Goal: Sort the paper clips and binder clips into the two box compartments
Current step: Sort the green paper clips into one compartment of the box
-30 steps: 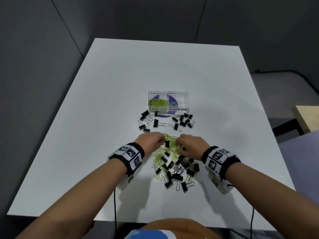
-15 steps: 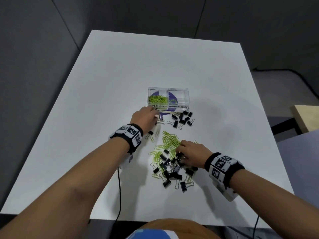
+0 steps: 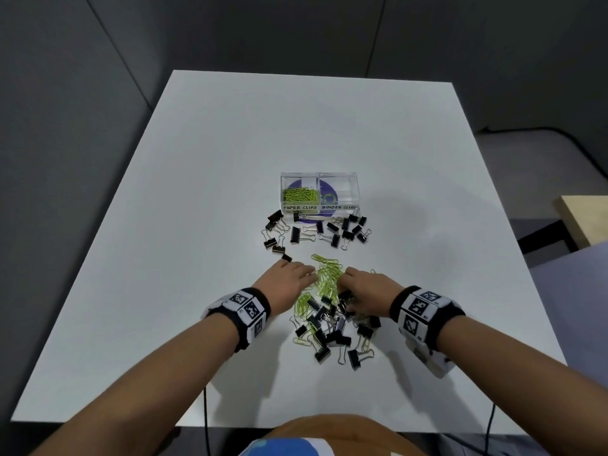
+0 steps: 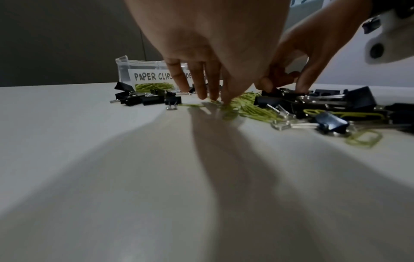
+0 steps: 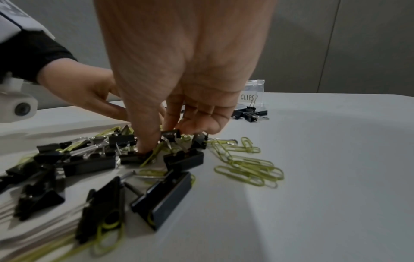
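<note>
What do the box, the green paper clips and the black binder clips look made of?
Box: clear, glossy, likely plastic; its contents show through the walls.
Green paper clips: thin bent wire with a matte lime coating, probably coated metal.
Black binder clips: smooth black bodies, likely painted metal, with shiny silver wire handles.

Loose clips and a two-part clear box on the white worktop (image 3: 204, 199).

The clear plastic box (image 3: 354, 187) stands upright, its near wall labelled "PAPER CLIPS" on the left and "BINDER CLIPS" on the right. A heap of lime-green wire paper clips (image 3: 300, 195) lies in the left compartment; the right one holds no clips that can be seen. Small black binder clips with silver wire handles (image 3: 332, 232) lie scattered just in front of the box, some touching its near wall. Nearer the person lies a mixed pile (image 3: 329, 319) of green paper clips and black binder clips, tangled and overlapping, with a looser bunch of green paper clips (image 3: 326, 268) at its far edge.
</note>
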The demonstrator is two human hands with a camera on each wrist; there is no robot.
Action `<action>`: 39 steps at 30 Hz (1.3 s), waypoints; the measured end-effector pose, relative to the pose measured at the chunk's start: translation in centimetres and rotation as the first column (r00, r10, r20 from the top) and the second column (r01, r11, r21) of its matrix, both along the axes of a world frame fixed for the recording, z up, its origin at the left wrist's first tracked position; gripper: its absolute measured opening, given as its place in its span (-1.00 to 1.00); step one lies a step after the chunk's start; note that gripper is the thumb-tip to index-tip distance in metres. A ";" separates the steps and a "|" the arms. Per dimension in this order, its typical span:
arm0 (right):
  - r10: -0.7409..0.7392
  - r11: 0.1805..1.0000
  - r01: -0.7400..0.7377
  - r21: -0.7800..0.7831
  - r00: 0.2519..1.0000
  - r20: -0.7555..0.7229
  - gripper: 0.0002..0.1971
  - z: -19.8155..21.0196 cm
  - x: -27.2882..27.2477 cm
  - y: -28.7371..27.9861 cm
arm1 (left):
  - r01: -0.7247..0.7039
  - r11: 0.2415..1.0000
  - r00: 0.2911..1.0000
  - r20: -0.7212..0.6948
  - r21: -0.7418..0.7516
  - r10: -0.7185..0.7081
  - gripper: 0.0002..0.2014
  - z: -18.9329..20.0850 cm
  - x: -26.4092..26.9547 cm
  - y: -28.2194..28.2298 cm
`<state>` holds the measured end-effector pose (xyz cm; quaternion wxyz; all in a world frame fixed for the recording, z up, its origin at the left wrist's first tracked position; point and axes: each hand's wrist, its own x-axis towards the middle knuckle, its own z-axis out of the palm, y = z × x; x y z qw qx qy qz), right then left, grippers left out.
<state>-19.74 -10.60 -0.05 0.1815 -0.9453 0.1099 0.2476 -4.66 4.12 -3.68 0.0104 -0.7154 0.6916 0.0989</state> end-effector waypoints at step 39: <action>-0.281 0.959 0.283 0.008 0.946 0.164 -0.71 2.1 4.9 -6.1 | 0.170 0.959 0.978 -0.161 0.229 -0.135 -0.59 2.6 -1.1 -0.9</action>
